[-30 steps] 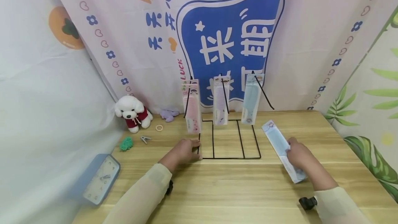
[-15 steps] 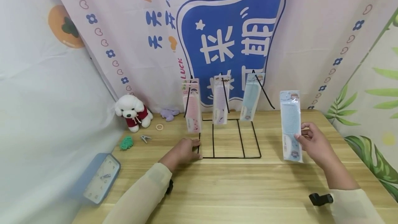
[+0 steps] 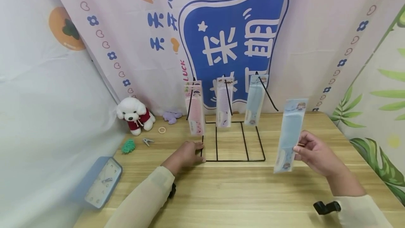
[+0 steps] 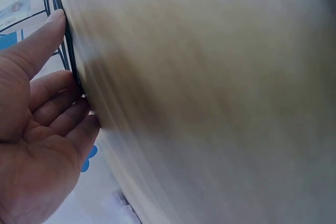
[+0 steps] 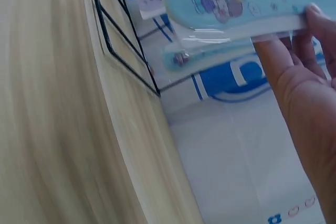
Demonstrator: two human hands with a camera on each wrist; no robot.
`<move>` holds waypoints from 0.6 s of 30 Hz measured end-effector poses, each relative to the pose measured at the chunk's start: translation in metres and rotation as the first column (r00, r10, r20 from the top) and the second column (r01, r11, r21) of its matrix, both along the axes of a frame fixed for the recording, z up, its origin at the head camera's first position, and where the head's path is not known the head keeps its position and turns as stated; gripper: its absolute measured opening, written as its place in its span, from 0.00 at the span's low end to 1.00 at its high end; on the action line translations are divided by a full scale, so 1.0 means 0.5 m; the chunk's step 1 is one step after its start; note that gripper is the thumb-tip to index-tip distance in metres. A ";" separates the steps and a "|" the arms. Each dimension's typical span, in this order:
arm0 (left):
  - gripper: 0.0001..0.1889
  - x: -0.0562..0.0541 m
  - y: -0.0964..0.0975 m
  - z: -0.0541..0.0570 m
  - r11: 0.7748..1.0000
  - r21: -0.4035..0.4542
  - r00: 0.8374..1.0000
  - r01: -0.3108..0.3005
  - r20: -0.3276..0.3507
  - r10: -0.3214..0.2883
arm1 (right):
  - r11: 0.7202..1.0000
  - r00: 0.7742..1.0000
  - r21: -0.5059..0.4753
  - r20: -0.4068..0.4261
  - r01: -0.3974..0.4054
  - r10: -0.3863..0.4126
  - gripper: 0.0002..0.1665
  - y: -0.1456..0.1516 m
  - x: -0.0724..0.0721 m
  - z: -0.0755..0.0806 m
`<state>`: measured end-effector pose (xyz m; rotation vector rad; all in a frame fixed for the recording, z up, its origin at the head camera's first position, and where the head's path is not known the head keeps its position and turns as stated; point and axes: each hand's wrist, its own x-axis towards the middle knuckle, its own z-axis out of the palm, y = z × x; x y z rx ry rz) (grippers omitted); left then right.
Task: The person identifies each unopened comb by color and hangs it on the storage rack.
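Observation:
My right hand (image 3: 317,152) pinches a light blue comb in a clear packet (image 3: 289,134), held upright above the table to the right of a black wire rack (image 3: 235,160). In the right wrist view the packet's end (image 5: 226,3) shows a cartoon print. My left hand (image 3: 186,153) touches the front left corner of the rack's base; in the left wrist view its thumb and fingertips (image 4: 60,19) rest along the wire, spread apart. From the rack's arms hang pink packaged combs (image 3: 197,112), a purple packaged comb (image 3: 224,105) and a blue packaged comb (image 3: 255,101).
On the left stand a white toy dog (image 3: 133,113) and a blue clock (image 3: 102,182). Near them lie a purple toy (image 3: 172,116), a small ring (image 3: 161,130), a metal clip (image 3: 147,141) and a green bundle (image 3: 128,146). A printed curtain (image 3: 316,45) hangs behind the wooden table (image 3: 234,196).
My right hand has lifted the blue packaged comb from its slanted position near the table and turned it upright, then lowered it slightly leftward. The left hand stays at the rack.

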<state>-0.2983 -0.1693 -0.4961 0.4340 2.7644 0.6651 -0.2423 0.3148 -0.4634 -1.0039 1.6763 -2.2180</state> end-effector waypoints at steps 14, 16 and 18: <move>0.35 0.000 0.000 0.000 1.000 -0.003 1.000 0.005 -0.013 -0.005 | 0.995 0.999 0.093 -0.041 -0.020 0.024 0.21 -0.059 0.011 -0.010; 0.35 0.000 0.000 0.001 1.000 -0.003 1.000 0.004 -0.009 -0.004 | 0.995 0.999 0.104 -0.033 -0.003 0.006 0.20 -0.059 0.010 -0.011; 0.36 0.000 0.000 0.003 1.000 -0.001 1.000 0.006 -0.008 -0.006 | 0.993 1.000 0.115 -0.029 0.012 -0.009 0.20 -0.058 0.009 -0.012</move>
